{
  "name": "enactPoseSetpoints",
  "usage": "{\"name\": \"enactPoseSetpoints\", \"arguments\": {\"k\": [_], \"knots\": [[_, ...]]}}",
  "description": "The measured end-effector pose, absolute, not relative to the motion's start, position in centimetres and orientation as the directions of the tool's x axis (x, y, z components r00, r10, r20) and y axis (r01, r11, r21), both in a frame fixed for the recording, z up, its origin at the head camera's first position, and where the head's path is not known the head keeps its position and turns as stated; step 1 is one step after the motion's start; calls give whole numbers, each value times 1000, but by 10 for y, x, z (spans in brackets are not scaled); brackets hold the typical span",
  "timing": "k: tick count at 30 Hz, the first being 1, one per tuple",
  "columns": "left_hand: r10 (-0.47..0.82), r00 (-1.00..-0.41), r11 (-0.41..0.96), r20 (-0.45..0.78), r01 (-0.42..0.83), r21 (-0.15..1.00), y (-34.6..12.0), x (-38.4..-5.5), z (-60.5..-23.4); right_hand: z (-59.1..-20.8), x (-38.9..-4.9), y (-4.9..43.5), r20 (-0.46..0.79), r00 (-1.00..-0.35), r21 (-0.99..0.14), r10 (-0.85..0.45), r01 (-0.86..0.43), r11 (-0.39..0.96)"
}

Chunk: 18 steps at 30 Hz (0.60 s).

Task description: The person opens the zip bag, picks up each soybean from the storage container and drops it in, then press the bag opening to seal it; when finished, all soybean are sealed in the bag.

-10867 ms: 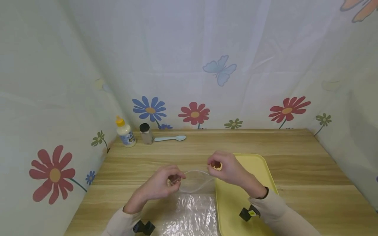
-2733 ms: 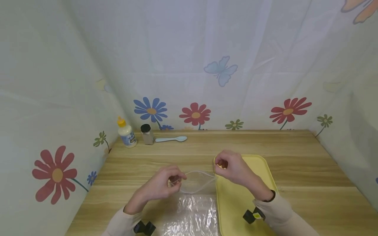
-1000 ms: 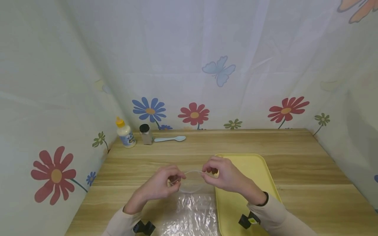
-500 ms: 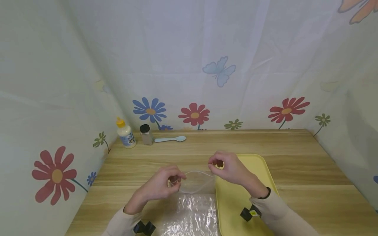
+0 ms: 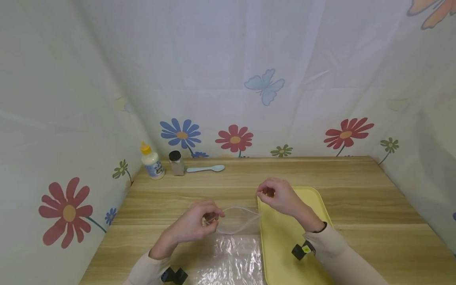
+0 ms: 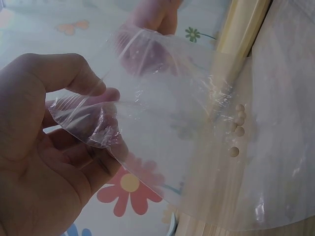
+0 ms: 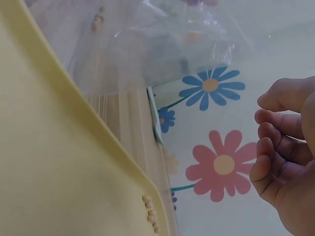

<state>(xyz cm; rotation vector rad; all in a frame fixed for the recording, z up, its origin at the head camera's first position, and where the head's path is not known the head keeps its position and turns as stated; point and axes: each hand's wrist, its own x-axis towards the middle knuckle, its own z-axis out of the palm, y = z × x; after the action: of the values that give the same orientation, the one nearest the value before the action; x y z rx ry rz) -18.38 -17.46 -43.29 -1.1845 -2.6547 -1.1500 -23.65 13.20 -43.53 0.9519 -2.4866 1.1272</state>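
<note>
My left hand [image 5: 196, 221] pinches one corner of a clear zip bag [image 5: 231, 257], whose mouth gapes upward. In the left wrist view several small beige balls [image 6: 239, 131] show through the plastic, low in the bag. Above the far part of a yellow tray [image 5: 293, 233], my right hand [image 5: 279, 196] is apart from the bag, its fingers loosely curled. The right wrist view shows nothing between its thumb and fingertips. A short row of small beige pieces [image 7: 149, 212] lies along the tray's rim in that view.
At the back left of the wooden table [image 5: 367, 206] stand a yellow-capped bottle [image 5: 153, 165] and a black-lidded jar [image 5: 177, 164]. A light blue spoon [image 5: 206, 169] lies beside the jar. Flowered cloth [image 5: 213, 71] hangs behind and at both sides.
One second ago my right hand was at the bag's mouth; it has moved right and away over the tray. The bag's right edge has shifted slightly. My left hand keeps its grip in place.
</note>
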Motion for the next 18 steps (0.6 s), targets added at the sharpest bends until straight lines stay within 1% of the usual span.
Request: {"name": "enactPoseSetpoints", "arguments": {"k": [6,13,18], "knots": [[638,-712,442,294,651,617,-174,-184,-433,-443,-244,137,438,-792,-585,-424,-610,535],[643,-708,440,294,655,614,-175,-184,-433,-451,-251,142,377,-835,-601,-400,-549,581],[642,-709,443,292,654,613,-176,-184,-434,-457,-257,145,358,-851,-598,-385,-525,605]]}}
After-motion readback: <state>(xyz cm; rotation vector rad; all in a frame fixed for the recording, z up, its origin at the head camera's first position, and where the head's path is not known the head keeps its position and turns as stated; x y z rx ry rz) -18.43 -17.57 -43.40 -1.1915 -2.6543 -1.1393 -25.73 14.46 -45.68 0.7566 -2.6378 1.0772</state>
